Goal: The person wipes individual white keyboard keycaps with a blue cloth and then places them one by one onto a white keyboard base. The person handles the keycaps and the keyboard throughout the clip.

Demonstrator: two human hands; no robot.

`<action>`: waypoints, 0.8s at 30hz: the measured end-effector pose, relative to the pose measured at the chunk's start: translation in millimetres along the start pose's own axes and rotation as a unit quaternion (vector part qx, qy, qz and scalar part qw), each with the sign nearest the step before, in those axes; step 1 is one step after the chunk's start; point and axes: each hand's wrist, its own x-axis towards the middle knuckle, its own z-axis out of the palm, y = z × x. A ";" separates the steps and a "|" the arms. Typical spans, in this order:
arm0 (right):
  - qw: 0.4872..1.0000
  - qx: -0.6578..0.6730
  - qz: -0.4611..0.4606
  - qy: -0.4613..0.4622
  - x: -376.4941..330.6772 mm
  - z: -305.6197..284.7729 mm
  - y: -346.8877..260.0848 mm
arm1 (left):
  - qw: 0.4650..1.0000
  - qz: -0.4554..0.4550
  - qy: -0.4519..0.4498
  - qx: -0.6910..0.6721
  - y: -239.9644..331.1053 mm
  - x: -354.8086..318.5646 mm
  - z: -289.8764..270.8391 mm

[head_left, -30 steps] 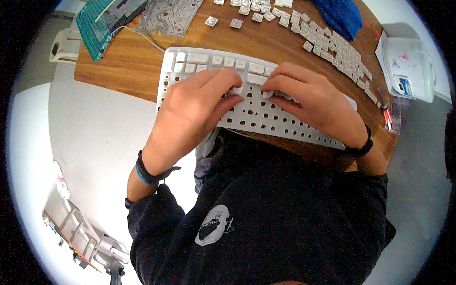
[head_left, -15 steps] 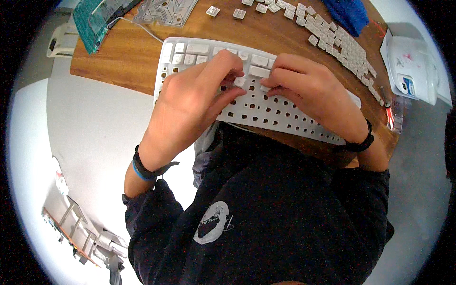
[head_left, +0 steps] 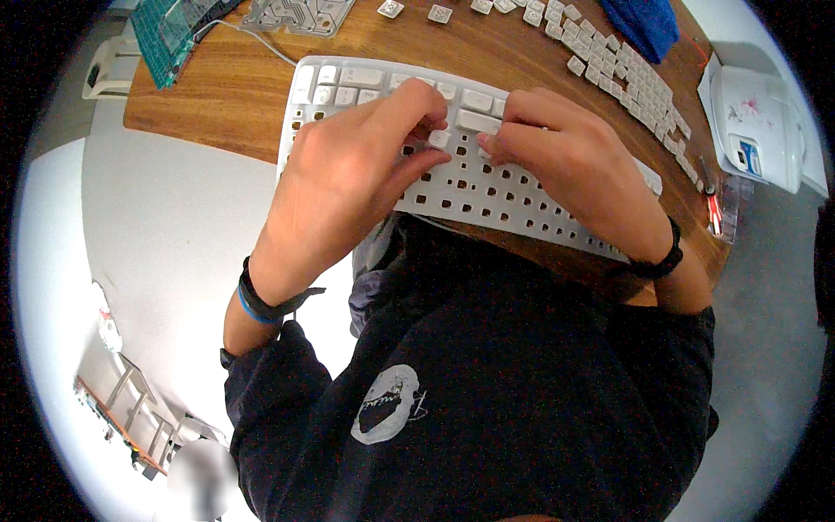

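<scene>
A white keyboard frame (head_left: pixel 522 206) lies on the wooden table in front of me, with rows of square openings showing across its nearer part. Keycaps (head_left: pixel 360 76) fill its far rows. From the left, my left hand (head_left: pixel 348 170) reaches over the frame, thumb and index finger closed on a small white keycap (head_left: pixel 439 138). Close by, the fingers of my right hand (head_left: pixel 583 165) are bent together over the middle of the frame. A whitish bit, seemingly a keycap, shows under its fingertips, mostly hidden.
Many loose keycaps (head_left: pixel 639 87) lie in rows on the table (head_left: pixel 209 117) at the far right, near a blue cloth (head_left: pixel 642 30). A clear patterned sheet (head_left: pixel 300 13) and green mat (head_left: pixel 163 52) lie far left. A red-handled tool (head_left: pixel 714 213) sits by the right edge.
The keyboard frame appears slightly higher and further left in the view. My right fingers have drawn closer together over the frame; my left hand still pinches the keycap.
</scene>
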 end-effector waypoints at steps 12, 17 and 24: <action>0.994 0.096 0.051 0.027 -4.0 8.3 4.0 | 1.000 -0.016 0.007 0.011 5.4 -5.1 0.4; 0.997 0.074 0.027 0.025 -6.6 5.8 3.4 | 1.000 -0.009 -0.002 0.013 4.8 -3.4 -1.0; 0.998 0.048 0.034 0.004 -7.4 4.0 -1.9 | 1.000 -0.005 -0.008 0.013 3.9 -1.6 -1.4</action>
